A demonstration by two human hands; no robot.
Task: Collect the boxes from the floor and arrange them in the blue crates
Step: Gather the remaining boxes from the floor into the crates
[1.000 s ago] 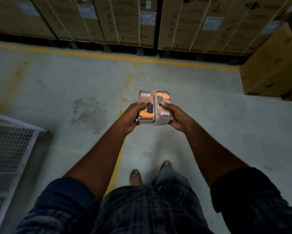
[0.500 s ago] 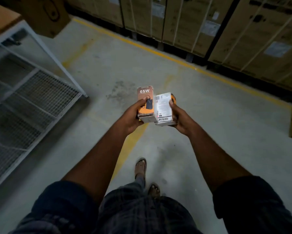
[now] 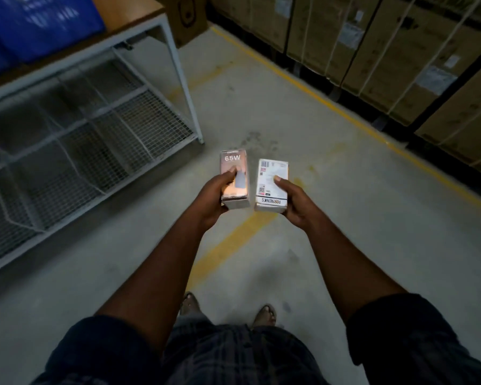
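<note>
My left hand (image 3: 215,194) grips a small box marked 65W (image 3: 234,165), thumb on its top face. My right hand (image 3: 295,202) grips a second small box (image 3: 270,180) that shows its white label side with barcodes. The two boxes are held side by side at waist height over the floor, with a narrow gap between them. A blue crate (image 3: 39,23) stands on a table at the top left, blurred and cut off by the frame edge.
The table (image 3: 139,29) has a white metal frame and a wire-mesh lower shelf (image 3: 94,140). Strapped cardboard cartons (image 3: 372,45) line the far right behind a yellow floor line (image 3: 331,104). One carton (image 3: 188,18) stands beside the table. My feet (image 3: 228,309) are on grey concrete.
The view has swung left, bringing the table and blue crate into sight. The two boxes, pressed together before, now have a gap. The right box was turned label side up.
</note>
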